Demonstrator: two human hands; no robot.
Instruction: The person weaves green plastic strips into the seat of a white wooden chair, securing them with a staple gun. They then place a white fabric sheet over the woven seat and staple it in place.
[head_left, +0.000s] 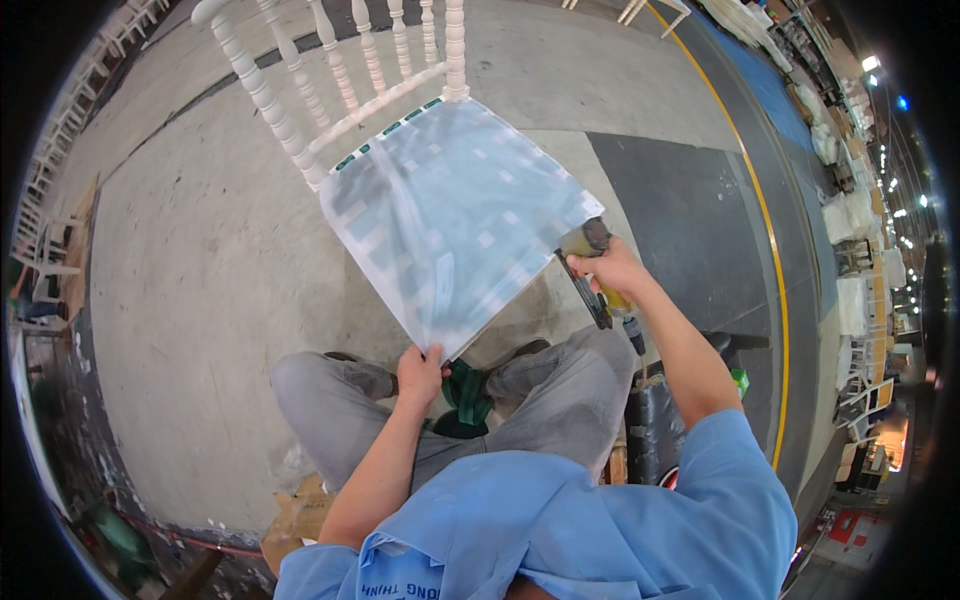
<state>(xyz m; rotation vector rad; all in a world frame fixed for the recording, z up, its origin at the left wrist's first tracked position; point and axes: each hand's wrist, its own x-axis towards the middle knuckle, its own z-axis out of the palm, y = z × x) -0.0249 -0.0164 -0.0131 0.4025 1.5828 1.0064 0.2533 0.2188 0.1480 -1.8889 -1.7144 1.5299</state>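
Note:
A white chair point(456, 62) with a turned-spindle back stands before me, its seat covered by a thin, see-through whitish sheet point(455, 215). Small green patches point(385, 130) line the seat edge by the back. My left hand point(420, 374) pinches the sheet at the near corner of the seat. In my right hand point(614, 270) is a yellow and black staple gun point(584, 243), its nose against or very close to the seat's right-hand edge; the exact contact is hidden. Below my left hand, dark green cloth point(464, 398) hangs between my knees.
Beside my right knee is a black padded surface point(655, 415). A cardboard piece point(298, 512) lies at lower left. More white chairs point(60, 160) line the far left, and stacked furniture point(862, 310) stands on the right beyond a yellow floor line point(770, 235).

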